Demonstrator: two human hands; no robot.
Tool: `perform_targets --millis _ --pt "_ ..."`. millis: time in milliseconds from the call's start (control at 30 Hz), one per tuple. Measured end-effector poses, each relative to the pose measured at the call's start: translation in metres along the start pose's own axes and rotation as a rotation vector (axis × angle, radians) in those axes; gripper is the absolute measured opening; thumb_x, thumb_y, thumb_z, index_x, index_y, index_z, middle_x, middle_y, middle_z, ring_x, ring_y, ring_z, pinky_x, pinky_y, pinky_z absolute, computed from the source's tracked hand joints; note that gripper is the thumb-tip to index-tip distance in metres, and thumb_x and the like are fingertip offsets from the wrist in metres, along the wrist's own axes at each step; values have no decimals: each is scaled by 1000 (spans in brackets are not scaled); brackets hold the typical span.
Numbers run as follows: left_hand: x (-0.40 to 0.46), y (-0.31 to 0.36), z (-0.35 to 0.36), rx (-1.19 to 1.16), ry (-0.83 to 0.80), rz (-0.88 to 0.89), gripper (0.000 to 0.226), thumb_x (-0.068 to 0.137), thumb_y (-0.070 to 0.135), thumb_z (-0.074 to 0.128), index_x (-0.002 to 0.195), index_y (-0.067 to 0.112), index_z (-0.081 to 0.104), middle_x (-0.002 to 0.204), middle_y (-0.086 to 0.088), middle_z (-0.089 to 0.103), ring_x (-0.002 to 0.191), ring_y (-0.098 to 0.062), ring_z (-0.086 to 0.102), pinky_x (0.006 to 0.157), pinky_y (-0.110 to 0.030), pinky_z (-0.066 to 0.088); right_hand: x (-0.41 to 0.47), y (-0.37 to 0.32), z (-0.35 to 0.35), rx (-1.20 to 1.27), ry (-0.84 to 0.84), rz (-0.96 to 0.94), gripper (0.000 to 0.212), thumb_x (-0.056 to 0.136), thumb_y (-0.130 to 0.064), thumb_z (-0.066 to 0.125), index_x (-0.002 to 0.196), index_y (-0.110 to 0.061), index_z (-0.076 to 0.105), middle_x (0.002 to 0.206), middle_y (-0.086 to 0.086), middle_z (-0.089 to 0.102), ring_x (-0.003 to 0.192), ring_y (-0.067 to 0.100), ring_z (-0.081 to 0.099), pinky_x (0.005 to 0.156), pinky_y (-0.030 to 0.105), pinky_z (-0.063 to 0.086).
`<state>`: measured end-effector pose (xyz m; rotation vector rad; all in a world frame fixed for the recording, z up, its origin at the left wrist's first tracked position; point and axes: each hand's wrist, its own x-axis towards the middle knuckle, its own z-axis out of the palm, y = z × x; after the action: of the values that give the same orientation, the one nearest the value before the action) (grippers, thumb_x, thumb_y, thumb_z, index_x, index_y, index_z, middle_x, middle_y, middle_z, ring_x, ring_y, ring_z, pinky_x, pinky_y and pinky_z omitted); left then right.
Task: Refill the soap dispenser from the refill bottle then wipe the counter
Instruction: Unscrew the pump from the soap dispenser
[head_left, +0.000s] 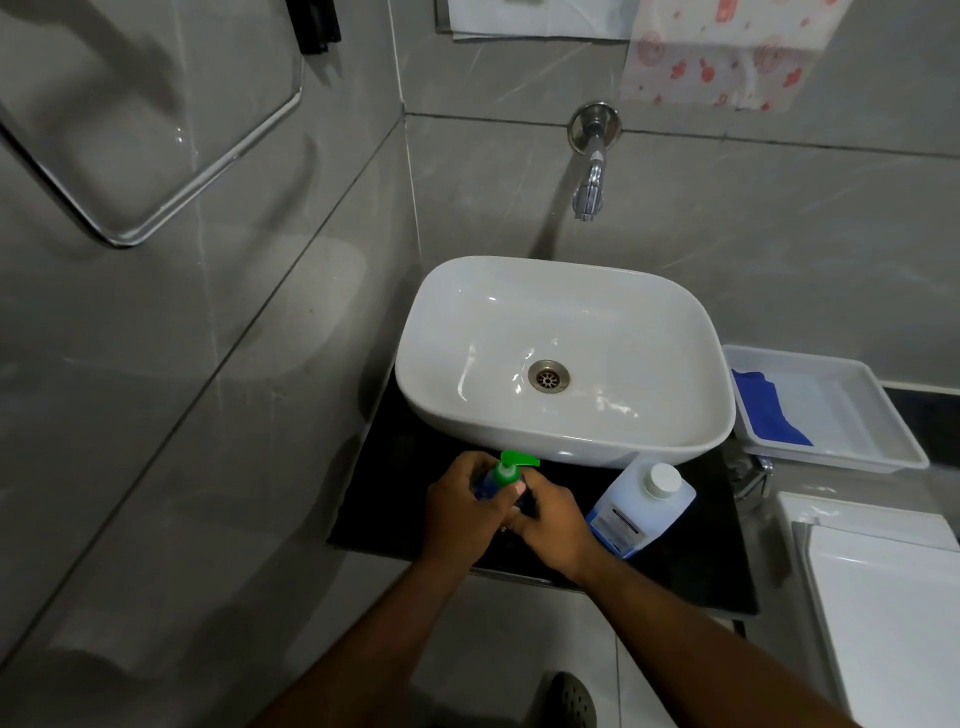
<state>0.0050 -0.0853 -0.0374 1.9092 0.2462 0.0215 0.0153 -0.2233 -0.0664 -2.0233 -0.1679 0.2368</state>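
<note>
At the front edge of the black counter (395, 499), just in front of the white basin (563, 358), I hold the soap dispenser (491, 480) upright between both hands. My left hand (457, 512) wraps round the blue body from the side away from the refill bottle, its grip clenched on the dispenser. My right hand (553, 522) closes in from the other side, thumb lying against the neck just under the green pump head (514, 462); that grip too is fastened on the dispenser. The pump head sits on the dispenser, its spout pointing toward the refill bottle.

The refill bottle (636, 512), pale blue with a white cap (662, 478) on, stands on the counter just beside my right hand, also in front of the basin, near the basin's front corner. It tilts in the wide-angle view; I cannot tell whether it leans in fact.

Beyond the refill bottle, beside the basin, a white tray (893, 415) rests on the counter with a blue cloth (763, 410) lying in the end nearest the basin. A chrome tap (589, 179) juts from the grey tiled wall above the basin, and the basin's metal drain (548, 375) shows at its middle. A white toilet lid (883, 597) lies below the tray, past the counter's end. A patterned towel (722, 52) hangs on the wall above the tap.
</note>
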Motion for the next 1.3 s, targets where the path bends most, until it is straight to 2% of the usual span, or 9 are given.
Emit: perform_targets --millis 100,233,333,467,667,867,1033,1167,1300 --pt "1 1 2 -6 46 2 25 58 50 75 76 44 58 76 14 68 71 2 64 64 -23 54 -1 -1 0 -4 -1 8 35 80 -17 73 111 -24 59 97 -11 68 88 -3 63 75 11 49" --pt "5 8 2 -25 107 22 21 66 38 81 75 40 63 84 10 68 80 -3 64 69 -21 52 -1 -4 0 46 -4 40 36 79 -20 75 104 -37 55 92 -19 66 89 -7 63 73 8 48" --pt "10 19 -1 -54 137 27 20 68 36 82 79 25 70 85 0 67 77 -11 63 68 -26 53 -1 -4 0 46 -15 72 38 78 -23 75 110 -30 56 98 -14 67 89 -4 64 75 11 50" --pt "15 37 -10 -256 163 -102 20 72 34 80 83 21 71 83 -1 71 74 -12 69 60 -23 55 -2 -2 2 23 -28 103 45 78 -26 75 117 -28 55 108 -11 67 95 2 64 86 21 52" --pt "19 48 -21 -463 196 -175 11 76 21 79 86 19 74 82 6 76 77 -4 70 58 -11 50 -4 -3 3 2 -23 95 46 79 -28 74 118 -36 52 107 -17 64 96 -2 62 86 17 49" --pt "23 48 -25 -451 194 -178 18 77 22 78 94 17 74 89 3 75 84 -8 70 68 -19 51 -4 -6 3 5 -10 105 46 78 -28 75 117 -35 54 105 -15 65 95 -2 62 86 17 48" --pt "25 47 -26 -320 211 -125 15 81 11 71 86 24 70 93 1 73 85 -10 67 69 -19 50 -4 -6 4 11 1 97 47 78 -25 76 120 -28 55 109 -12 66 97 1 62 90 20 49" --pt "17 42 -13 -235 50 -97 34 79 10 71 111 21 67 101 2 69 93 -11 66 81 -26 56 -4 -6 4 -16 9 108 43 78 -26 76 117 -20 59 108 -7 68 97 5 63 90 25 51" --pt "8 44 1 2 -19 98 12 76 22 75 88 22 75 85 11 71 78 -3 65 76 -25 56 -9 -8 5 -3 21 21 32 81 -17 73 108 -25 60 100 -19 64 96 -5 61 84 12 48"
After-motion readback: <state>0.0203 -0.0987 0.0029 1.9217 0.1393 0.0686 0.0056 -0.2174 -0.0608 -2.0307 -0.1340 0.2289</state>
